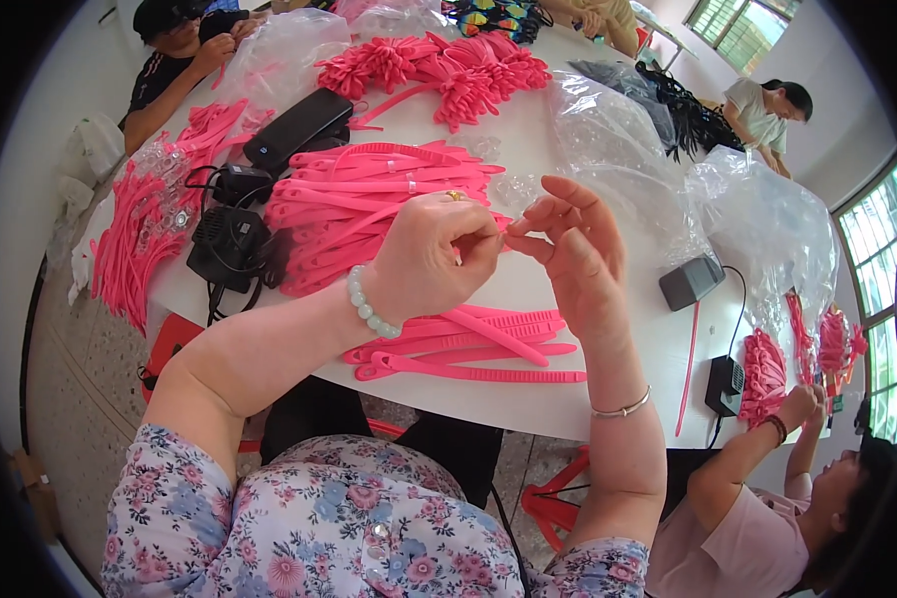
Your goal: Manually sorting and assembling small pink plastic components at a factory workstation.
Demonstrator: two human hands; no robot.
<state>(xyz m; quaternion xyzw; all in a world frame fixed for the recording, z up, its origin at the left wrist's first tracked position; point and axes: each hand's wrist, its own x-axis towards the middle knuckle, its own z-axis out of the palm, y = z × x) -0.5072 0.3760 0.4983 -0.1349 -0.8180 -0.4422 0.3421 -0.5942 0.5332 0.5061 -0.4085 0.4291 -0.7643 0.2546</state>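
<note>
Both hands meet above the white table, fingertips almost touching. My left hand point(437, 251) is closed in a pinch, thumb against forefinger; whatever it holds is too small or hidden to name. Facing it, my right hand point(583, 261) has thumb and forefinger drawn in toward the same spot, with the other fingers raised and curved. Any small piece between those fingertips cannot be made out. Under and behind my left hand lies a thick pile of pink straps point(339, 204) with looped ends. Nearer to me, several pink ridged straps point(498, 377) lie below my wrists.
Black power adapters point(231, 244) and a black box-shaped device point(299, 128) stand left. Pink bundles point(468, 75) lie farther back. Clear plastic bags point(618, 130) and a grey adapter point(692, 282) are at right. A person point(757, 518) handles pink straps nearby; others sit around the table point(628, 389).
</note>
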